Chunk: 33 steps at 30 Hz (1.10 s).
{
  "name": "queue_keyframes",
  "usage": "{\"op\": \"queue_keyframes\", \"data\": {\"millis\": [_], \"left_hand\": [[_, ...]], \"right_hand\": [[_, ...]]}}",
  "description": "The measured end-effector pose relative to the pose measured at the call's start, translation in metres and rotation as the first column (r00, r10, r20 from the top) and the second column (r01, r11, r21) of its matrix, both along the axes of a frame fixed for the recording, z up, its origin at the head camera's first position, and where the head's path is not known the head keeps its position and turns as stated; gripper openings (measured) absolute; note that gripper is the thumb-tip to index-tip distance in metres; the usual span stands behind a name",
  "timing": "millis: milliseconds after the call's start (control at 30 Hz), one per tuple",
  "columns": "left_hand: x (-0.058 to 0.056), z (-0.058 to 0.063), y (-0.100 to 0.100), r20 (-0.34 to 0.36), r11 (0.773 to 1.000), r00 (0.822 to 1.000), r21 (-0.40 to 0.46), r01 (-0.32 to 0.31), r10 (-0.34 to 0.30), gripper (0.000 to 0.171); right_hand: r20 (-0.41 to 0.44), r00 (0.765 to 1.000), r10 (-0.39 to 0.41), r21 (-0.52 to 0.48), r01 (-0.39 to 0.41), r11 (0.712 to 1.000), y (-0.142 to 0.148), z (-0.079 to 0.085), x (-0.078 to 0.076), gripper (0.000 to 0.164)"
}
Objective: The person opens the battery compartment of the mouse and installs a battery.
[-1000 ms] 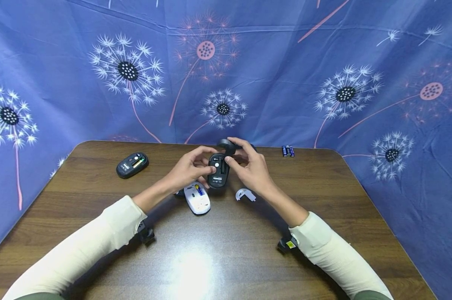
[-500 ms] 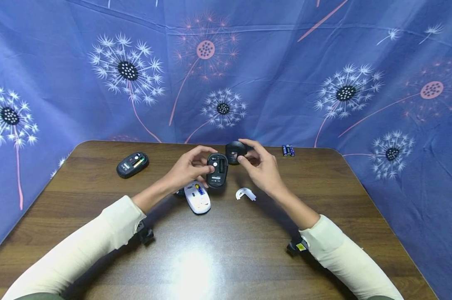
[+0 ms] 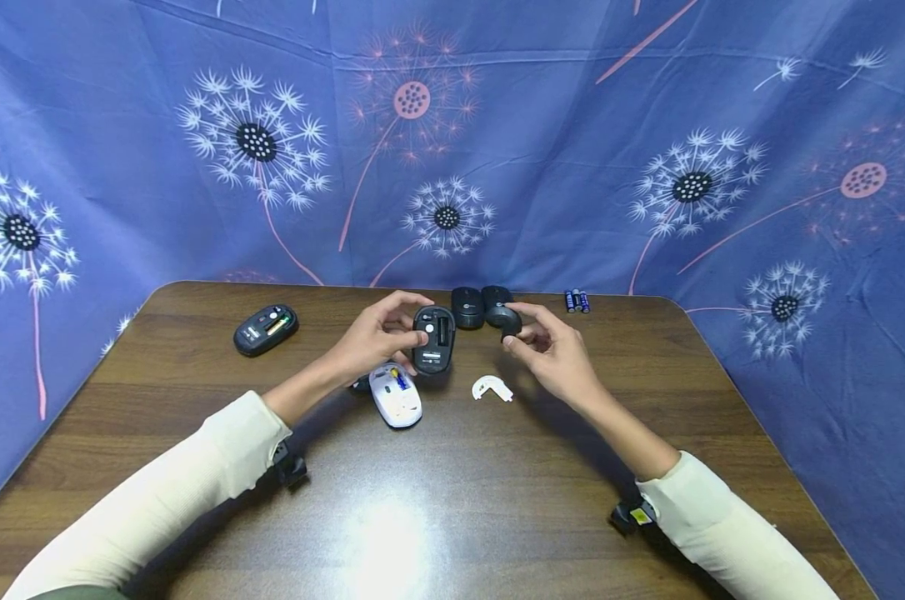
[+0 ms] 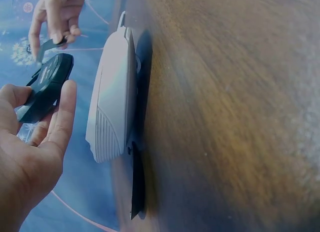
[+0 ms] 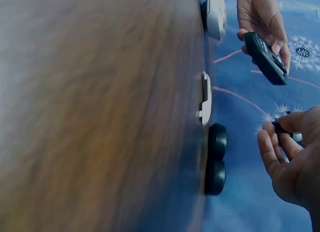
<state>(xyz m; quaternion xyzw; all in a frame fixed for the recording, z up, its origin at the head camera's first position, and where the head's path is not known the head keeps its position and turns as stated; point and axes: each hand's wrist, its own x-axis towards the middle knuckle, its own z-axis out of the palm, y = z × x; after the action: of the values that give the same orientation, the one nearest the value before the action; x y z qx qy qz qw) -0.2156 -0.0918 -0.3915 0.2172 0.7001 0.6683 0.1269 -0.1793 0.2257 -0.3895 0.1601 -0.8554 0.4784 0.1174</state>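
Note:
My left hand (image 3: 377, 337) holds a black computer mouse (image 3: 434, 354) above the table, its underside facing me. An uncovered, dark battery slot shows in that underside. To its right, my right hand (image 3: 557, 354) pinches a curved black battery cover (image 3: 503, 317) between thumb and fingers, apart from the mouse. In the right wrist view the fingers mostly hide this cover (image 5: 278, 126). Below my left hand lies a white mouse (image 3: 396, 398), belly up, with a blue battery in its slot. A white battery cover (image 3: 492, 387) rests on the table between the hands.
Two black mice (image 3: 467, 307) stand side by side at the table's back edge. Several blue batteries (image 3: 577, 301) lie at the back right. Another black mouse (image 3: 266, 330) lies upturned at the left, a battery in its slot. Behind the wooden table (image 3: 460, 500) hangs a patterned blue cloth (image 3: 542, 125).
My right hand has drawn the black battery cover away from the mouse, to the right. The two mice behind have come into view. My left hand has hardly moved.

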Motion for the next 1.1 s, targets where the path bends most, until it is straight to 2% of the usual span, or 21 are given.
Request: {"op": "queue_keyframes", "data": {"millis": [333,600,700,900,1100], "left_hand": [[-0.002,-0.001,-0.002,0.009,1.000,1.000,0.011,-0.003,0.003,0.059],[-0.002,-0.001,-0.003,0.009,1.000,1.000,0.009,-0.009,0.009,0.057],[-0.002,-0.001,-0.003,0.008,1.000,1.000,0.012,-0.009,0.009,0.058],[-0.002,-0.002,-0.004,0.014,1.000,1.000,0.007,-0.010,0.010,0.058],[-0.003,-0.002,-0.005,0.014,1.000,1.000,0.010,-0.005,0.004,0.060]], "right_hand": [[0.107,0.994,-0.014,0.097,0.003,0.995,0.026,-0.007,0.009,0.051],[0.171,0.985,-0.034,0.228,-0.006,0.974,0.044,-0.006,0.009,0.050],[0.227,0.974,-0.018,0.232,-0.036,0.972,0.052,-0.007,0.007,0.051],[0.353,0.935,0.022,0.214,-0.104,0.971,0.063,-0.012,0.004,0.053],[0.403,0.915,0.034,0.219,-0.133,0.967,0.065,-0.014,0.001,0.052]]}}
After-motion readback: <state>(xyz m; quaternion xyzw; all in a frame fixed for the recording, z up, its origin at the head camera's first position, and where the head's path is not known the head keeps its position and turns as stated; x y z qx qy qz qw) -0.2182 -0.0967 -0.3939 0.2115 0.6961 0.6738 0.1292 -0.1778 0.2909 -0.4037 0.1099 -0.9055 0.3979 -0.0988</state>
